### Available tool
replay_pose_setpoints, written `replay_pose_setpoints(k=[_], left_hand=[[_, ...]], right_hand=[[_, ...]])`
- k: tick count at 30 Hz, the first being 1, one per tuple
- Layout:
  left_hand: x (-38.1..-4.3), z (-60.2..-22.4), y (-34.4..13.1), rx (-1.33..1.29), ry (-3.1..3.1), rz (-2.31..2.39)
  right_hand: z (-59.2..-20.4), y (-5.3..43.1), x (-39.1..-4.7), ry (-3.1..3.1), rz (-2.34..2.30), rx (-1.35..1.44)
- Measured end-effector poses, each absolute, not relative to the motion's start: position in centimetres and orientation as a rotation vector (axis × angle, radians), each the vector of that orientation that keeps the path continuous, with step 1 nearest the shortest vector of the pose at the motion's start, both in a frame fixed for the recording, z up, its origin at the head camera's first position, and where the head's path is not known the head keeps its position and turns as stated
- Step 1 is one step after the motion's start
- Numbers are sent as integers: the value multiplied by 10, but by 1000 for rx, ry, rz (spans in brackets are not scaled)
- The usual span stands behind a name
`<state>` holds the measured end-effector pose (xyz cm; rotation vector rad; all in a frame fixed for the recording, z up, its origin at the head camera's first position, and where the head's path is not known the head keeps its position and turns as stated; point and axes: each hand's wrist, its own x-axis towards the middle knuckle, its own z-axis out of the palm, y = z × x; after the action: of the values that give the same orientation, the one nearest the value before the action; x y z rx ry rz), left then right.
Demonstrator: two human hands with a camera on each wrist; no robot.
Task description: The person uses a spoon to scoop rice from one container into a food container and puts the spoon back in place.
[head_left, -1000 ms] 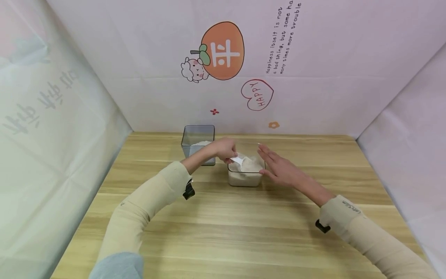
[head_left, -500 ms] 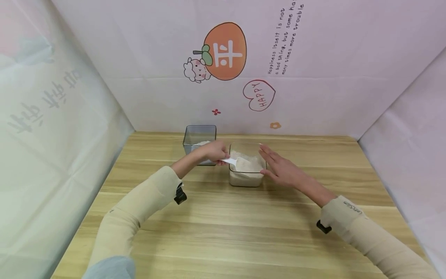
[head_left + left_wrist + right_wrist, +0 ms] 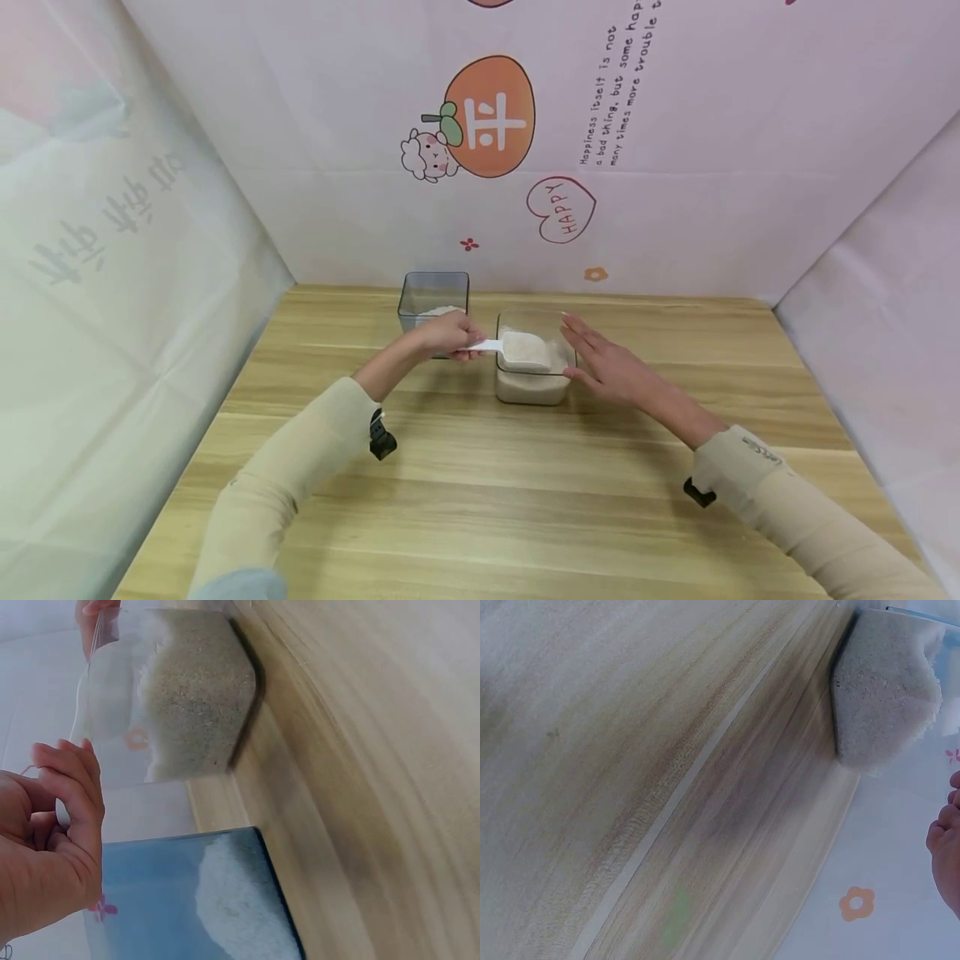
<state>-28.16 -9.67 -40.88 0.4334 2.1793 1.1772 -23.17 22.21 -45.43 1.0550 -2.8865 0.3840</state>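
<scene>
My left hand [image 3: 447, 335] grips the handle of a white scoop [image 3: 527, 350], held level at the rim height of a clear square container and filled with a pale, grainy heap. That clear container [image 3: 534, 390] holds a beige granular material [image 3: 196, 694], which looks like rice or another grain. My right hand [image 3: 611, 367] rests along the container's right side with its fingers fairly straight. In the right wrist view only part of the right hand [image 3: 949, 840] shows at the edge. The left hand [image 3: 64, 817] has its fingers curled in the left wrist view.
A bluish transparent container [image 3: 435, 292] with white contents [image 3: 240, 904] stands to the left, partly behind the left hand. Both containers stand on a wood-grain table [image 3: 510, 508] near the printed white back wall [image 3: 675, 208]. Similar sheets enclose the sides.
My left hand has drawn the scoop leftward and up out of the grain, and its bowl has turned level with a full load. The right hand stays at the container's side.
</scene>
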Motion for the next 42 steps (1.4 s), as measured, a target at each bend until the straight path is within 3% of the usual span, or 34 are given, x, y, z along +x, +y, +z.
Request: replay_pose_setpoints(k=[20, 42], left_hand=[[-273, -410, -117, 330, 2086, 1428], [-261, -393, -181, 262, 2149, 1538]], right_hand=[[-458, 222, -231, -2869, 399, 1058], [-461, 223, -234, -2844, 386, 1065]])
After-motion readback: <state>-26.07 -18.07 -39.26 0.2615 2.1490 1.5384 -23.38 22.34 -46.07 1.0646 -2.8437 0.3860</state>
